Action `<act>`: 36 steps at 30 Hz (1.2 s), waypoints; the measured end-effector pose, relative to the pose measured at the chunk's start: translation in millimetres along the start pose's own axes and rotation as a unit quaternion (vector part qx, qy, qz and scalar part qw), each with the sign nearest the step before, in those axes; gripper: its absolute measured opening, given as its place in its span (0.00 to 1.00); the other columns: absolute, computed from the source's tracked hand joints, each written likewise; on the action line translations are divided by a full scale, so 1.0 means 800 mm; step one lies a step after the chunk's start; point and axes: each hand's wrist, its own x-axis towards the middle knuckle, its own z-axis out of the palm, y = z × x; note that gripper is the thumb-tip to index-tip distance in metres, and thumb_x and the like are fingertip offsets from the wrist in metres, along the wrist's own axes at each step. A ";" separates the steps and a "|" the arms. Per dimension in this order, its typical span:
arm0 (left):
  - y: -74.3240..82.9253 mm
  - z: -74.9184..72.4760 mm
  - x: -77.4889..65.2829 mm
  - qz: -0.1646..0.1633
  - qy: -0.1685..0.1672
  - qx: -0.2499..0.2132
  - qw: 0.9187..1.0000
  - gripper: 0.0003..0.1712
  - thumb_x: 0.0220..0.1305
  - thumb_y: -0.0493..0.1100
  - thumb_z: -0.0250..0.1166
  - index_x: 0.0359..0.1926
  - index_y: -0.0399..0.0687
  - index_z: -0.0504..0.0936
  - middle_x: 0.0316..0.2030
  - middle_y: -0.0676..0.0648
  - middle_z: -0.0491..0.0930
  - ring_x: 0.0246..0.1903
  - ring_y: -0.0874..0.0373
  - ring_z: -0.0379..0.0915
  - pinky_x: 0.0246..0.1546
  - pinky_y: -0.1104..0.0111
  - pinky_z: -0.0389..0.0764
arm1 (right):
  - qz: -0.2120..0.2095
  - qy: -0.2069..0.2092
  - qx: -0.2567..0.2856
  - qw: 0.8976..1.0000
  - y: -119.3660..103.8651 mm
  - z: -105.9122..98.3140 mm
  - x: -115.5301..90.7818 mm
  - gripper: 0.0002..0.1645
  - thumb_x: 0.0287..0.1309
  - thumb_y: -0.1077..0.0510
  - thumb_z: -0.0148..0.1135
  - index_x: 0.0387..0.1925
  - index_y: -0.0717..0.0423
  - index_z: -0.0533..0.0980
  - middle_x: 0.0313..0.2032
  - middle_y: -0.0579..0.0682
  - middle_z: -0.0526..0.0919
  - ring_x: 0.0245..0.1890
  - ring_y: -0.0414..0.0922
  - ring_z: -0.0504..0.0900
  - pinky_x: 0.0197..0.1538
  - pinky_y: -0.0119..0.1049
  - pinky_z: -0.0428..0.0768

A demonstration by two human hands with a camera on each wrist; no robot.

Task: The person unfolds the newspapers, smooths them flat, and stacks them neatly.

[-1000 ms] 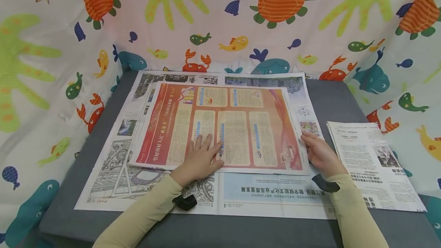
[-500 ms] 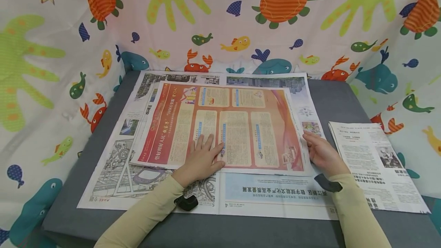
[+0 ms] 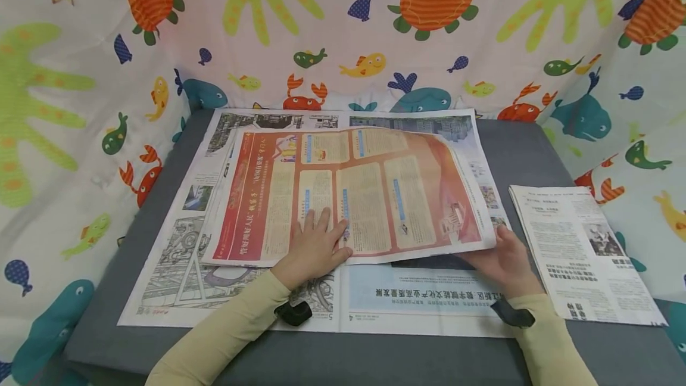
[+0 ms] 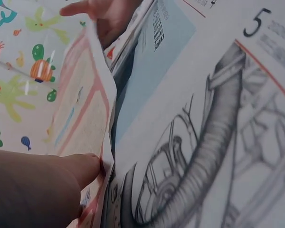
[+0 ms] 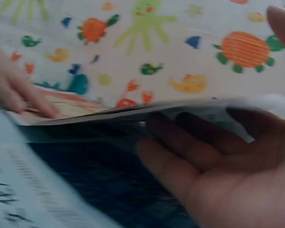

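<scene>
A red-and-orange newspaper [image 3: 316, 165] lies on top of a larger spread newspaper [image 3: 418, 314]. My left hand [image 3: 313, 249] rests spread on its near edge, left of the middle, thumb on the orange page in the left wrist view. The near right corner of the top newspaper is raised and bowed upward. Beneath that corner is my right hand [image 3: 504, 258], its fingers [image 5: 180, 147] under the sheet and its thumb held up apart from the paper in the right wrist view. A dark patch [image 5: 99, 166] shows below the lifted edge.
A folded black-and-white newspaper [image 3: 573, 279] lies to the right on the grey table [image 3: 375, 359]. A curtain [image 3: 321, 22] printed with sea animals closes off the back and both sides. Black straps [image 3: 293, 313] sit at both wrists.
My right hand has moved from the right edge toward the near corner and under it. That corner of the orange newspaper has risen. The left hand stays in place.
</scene>
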 end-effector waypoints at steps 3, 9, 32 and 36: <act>0.007 -0.002 0.001 -0.015 -0.002 0.013 1.000 0.42 0.71 0.69 0.54 0.79 0.61 0.60 0.80 0.34 0.50 0.77 0.25 0.43 0.69 0.27 0.52 | -0.006 -0.047 -0.026 0.999 0.026 0.001 0.018 0.37 0.75 0.52 0.38 0.82 0.40 0.46 0.80 0.51 0.56 0.80 0.53 0.55 0.80 0.57 0.52; 0.024 -0.010 0.009 -0.018 -0.004 0.039 0.999 0.41 0.72 0.71 0.51 0.78 0.59 0.62 0.73 0.31 0.59 0.66 0.26 0.60 0.53 0.32 0.71 | -0.024 0.034 -0.165 0.985 0.076 0.017 0.061 0.32 0.80 0.63 0.31 0.81 0.52 0.45 0.75 0.52 0.66 0.75 0.51 0.68 0.73 0.49 0.71; 0.006 -0.063 0.058 0.026 -0.003 -0.070 0.997 0.32 0.78 0.60 0.48 0.76 0.56 0.68 0.71 0.37 0.69 0.66 0.35 0.69 0.61 0.41 0.74 | -0.064 0.445 -0.359 0.818 0.160 0.058 0.154 0.42 0.57 0.82 0.47 0.73 0.63 0.55 0.63 0.61 0.73 0.46 0.36 0.84 0.46 0.30 0.85; -0.032 -0.093 0.069 -0.006 0.033 -0.141 0.990 0.36 0.77 0.58 0.53 0.78 0.49 0.62 0.75 0.35 0.63 0.73 0.36 0.62 0.69 0.39 0.67 | -0.057 0.389 -0.393 0.832 0.122 0.067 0.138 0.44 0.57 0.82 0.46 0.74 0.61 0.53 0.62 0.51 0.74 0.51 0.34 0.83 0.54 0.31 0.83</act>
